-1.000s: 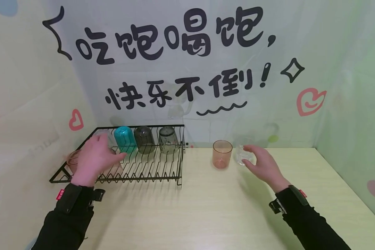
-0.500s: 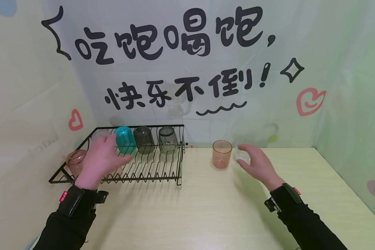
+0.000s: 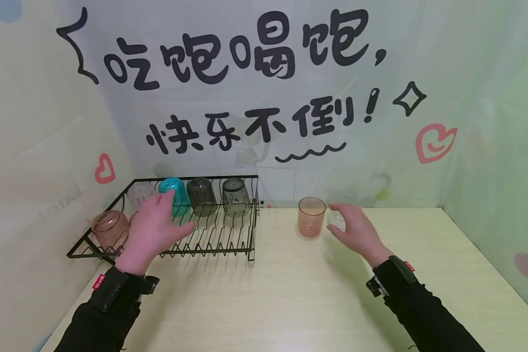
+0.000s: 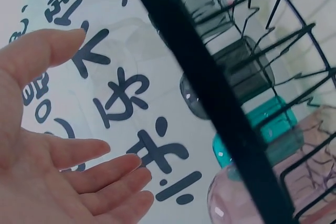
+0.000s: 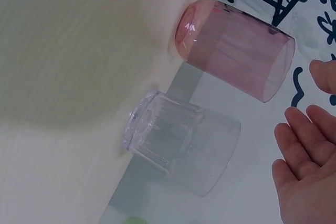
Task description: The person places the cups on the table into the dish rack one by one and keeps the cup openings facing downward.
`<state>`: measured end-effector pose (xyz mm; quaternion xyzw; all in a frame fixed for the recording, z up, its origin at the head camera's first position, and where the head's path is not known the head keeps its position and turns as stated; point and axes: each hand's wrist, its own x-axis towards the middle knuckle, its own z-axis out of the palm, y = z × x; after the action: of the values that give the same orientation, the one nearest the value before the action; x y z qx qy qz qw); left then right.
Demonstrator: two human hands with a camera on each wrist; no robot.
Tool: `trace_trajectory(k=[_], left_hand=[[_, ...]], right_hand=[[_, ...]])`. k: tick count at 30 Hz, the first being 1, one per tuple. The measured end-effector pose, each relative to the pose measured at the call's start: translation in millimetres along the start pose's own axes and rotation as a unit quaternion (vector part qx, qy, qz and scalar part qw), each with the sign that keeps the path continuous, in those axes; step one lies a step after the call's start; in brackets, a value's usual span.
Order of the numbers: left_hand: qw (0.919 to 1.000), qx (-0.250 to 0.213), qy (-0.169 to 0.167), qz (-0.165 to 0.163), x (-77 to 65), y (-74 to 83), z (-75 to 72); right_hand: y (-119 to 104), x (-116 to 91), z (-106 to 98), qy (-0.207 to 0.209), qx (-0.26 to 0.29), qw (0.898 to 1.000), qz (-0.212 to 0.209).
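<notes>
My left hand (image 3: 156,227) hovers over the front of the black dish rack (image 3: 211,252), fingers spread and holding nothing; the left wrist view shows the empty palm. Close by, a pink glass (image 3: 109,228) lies upside down at the rack's left. Behind the hand a turquoise glass (image 3: 181,204) is partly covered. My right hand (image 3: 356,232) holds nothing, its thumb and fingers apart, just right of an upright orange-pink glass (image 3: 311,217). A clear glass (image 5: 181,140) stands on the table beside it, mostly hidden by this hand in the head view.
Along the rack's back row sit a clear glass (image 3: 140,192), a dark grey glass (image 3: 203,196) and a lighter grey glass (image 3: 235,197), all inverted. A printed cloth (image 3: 290,186) hangs behind the pale table (image 3: 264,303).
My left hand has moved rightward over the rack, uncovering the pink glass. My right hand has shifted left, past the clear glass towards the orange-pink one. The glasses stay where they were.
</notes>
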<state>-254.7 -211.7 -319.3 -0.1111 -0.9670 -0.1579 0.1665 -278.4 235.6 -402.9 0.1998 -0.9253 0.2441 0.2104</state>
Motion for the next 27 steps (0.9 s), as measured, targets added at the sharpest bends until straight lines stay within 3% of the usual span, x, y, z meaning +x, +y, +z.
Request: trace_trajectory(k=[16,27], left_hand=[[0.9988,-0.047,-0.012,0.011,-6.8,13.4,15.4],[0.9966,-0.078,0.007,0.023,-13.4,25.5,31.5]], right_hand=[[-5.3,5.3,16.8,0.003,-0.024,1.0,-0.011],[-11.0,7.6,28.1,0.013,-0.018,0.999,-0.024]])
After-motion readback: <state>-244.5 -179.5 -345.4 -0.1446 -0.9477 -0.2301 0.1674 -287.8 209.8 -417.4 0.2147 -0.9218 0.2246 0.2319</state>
